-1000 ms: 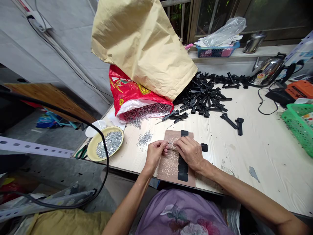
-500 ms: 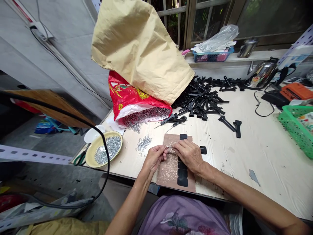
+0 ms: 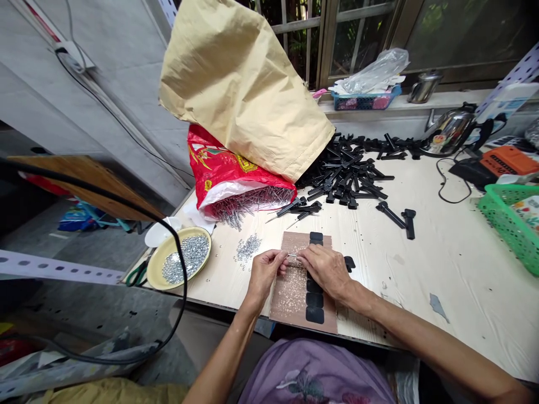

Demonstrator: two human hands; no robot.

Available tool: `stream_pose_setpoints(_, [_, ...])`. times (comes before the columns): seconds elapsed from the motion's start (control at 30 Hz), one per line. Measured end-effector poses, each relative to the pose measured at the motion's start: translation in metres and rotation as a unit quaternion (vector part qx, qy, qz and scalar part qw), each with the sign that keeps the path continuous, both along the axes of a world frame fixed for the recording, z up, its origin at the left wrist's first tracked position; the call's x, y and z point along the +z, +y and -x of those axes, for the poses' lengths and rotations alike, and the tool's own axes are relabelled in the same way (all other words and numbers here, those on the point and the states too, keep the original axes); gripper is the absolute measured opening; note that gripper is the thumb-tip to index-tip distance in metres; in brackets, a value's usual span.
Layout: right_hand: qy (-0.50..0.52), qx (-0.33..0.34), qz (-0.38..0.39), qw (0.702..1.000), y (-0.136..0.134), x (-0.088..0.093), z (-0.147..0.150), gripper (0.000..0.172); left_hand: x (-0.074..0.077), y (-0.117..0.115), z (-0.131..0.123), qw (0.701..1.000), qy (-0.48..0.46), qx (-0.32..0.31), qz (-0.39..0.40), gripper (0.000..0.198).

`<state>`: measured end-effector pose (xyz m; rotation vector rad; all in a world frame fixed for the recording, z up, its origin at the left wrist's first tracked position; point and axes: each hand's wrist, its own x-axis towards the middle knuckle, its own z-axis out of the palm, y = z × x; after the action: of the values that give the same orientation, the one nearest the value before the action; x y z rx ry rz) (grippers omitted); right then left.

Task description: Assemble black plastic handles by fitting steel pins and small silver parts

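Between the fingertips of both hands, just above a brown board (image 3: 290, 306), is a thin metal pin (image 3: 292, 256). My left hand (image 3: 268, 272) is closed in a pinch on its left end. At the other end, the thumb and fingers of my right hand (image 3: 326, 270) are pressed together; the fingers hide whether a smaller part sits there. A column of flat black rounded squares (image 3: 315, 315) lies along the board, partly under my right hand. One more black piece (image 3: 349, 264) lies right of the board. Small silver metal pieces (image 3: 247, 248) are heaped left of my left hand.
A yellow bowl (image 3: 154, 274) of silver pieces stands at the left edge. Behind are a red bag (image 3: 200, 163) spilling metal pins, a large tan paper bag (image 3: 248, 84) and a pile of black plastic parts (image 3: 351, 168). A green basket (image 3: 501, 224) is at right. A black cable (image 3: 184, 264) loops across the left.
The hands stay nearly in place with the pin between them. The view has shifted slightly, and the black piece beside my right hand is now more covered.
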<state>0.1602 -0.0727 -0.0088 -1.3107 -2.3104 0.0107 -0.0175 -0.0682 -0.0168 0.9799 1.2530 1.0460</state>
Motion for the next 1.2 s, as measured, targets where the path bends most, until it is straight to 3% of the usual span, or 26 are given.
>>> stream_pose_setpoints(0.4, [0.011,-0.008,0.027,1.0,-0.0015,0.0031,-0.0001,0.021,-0.0021,0.0004,0.0019,0.999,0.037,-0.011,-0.009,0.031])
stream_pose_setpoints(0.67, [0.076,-0.006,0.12,0.99,-0.0013,-0.0013,-0.0029,0.02,0.0054,-0.001,0.0007,0.998,0.055,-0.01,-0.007,0.032])
stream_pose_setpoints(0.8, [0.078,-0.005,0.069,0.994,-0.002,-0.0002,-0.0005,0.014,0.0059,-0.0011,-0.0015,0.999,0.05,-0.008,0.004,0.033])
stream_pose_setpoints(1.0, [-0.02,-0.022,-0.081,0.996,-0.0015,0.0013,0.0029,0.013,0.0036,0.0038,-0.0012,0.999,-0.037,-0.003,0.035,0.035])
stream_pose_setpoints(1.2, [-0.025,-0.018,-0.07,0.997,-0.0037,0.0047,0.0015,0.017,0.0027,0.0005,0.0027,0.999,-0.036,-0.013,0.034,0.033])
